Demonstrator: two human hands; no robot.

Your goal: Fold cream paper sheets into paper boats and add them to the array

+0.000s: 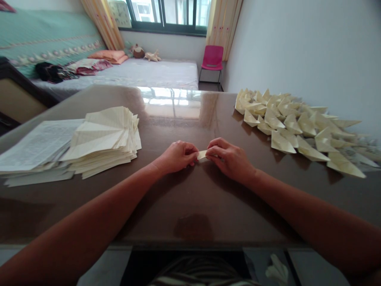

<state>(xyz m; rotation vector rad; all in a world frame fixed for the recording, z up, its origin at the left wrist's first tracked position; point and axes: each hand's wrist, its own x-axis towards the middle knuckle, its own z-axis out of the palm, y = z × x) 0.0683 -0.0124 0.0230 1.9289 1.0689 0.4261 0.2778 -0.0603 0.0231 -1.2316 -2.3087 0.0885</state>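
A small strip of folded cream paper (202, 155) is stretched between my two hands, just above the middle of the table. My left hand (179, 156) pinches its left end between thumb and fingers. At the other end, my right hand (228, 158) closes over the paper with its fingertips. Most of the paper is hidden by my fingers, so its full shape cannot be made out. To the right, folded paper boats (282, 141) of the same cream colour lie in a large heap. A thick stack of cream paper sheets (101, 137) sits on the left.
Printed sheets (38, 141) lie beside the cream stack at the table's left. The glossy brown table (166, 206) reflects the window. Behind it are a bed (166, 73), a pink chair (212, 59) and a white wall (297, 51) on the right.
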